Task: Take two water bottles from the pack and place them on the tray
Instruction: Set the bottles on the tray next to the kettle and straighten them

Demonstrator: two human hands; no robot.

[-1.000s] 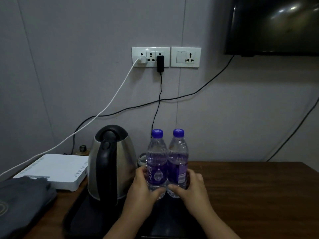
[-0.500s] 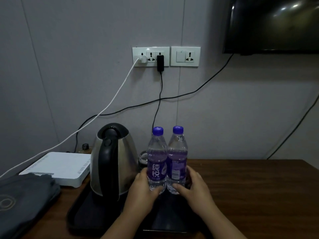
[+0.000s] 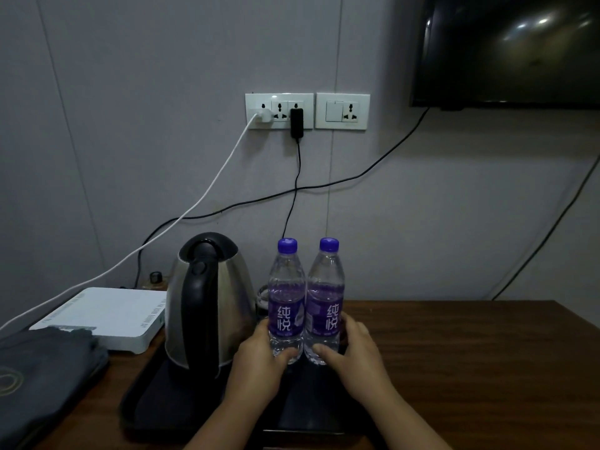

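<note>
On the dark tray, right of the kettle, both bottles now face labels forward — left hand grips the left bottle, right hand the right bottle — placement looks nearly done.

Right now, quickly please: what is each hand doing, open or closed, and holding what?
Left hand: closed on the left bottle, which stands on the tray.
Right hand: closed on the right bottle, also on the tray.

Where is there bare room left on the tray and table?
Free: the table right of the right hand, and the tray in front of the kettle. Crowded: the bottles beside the kettle, and the table's left end under a white box and dark cloth.
</note>
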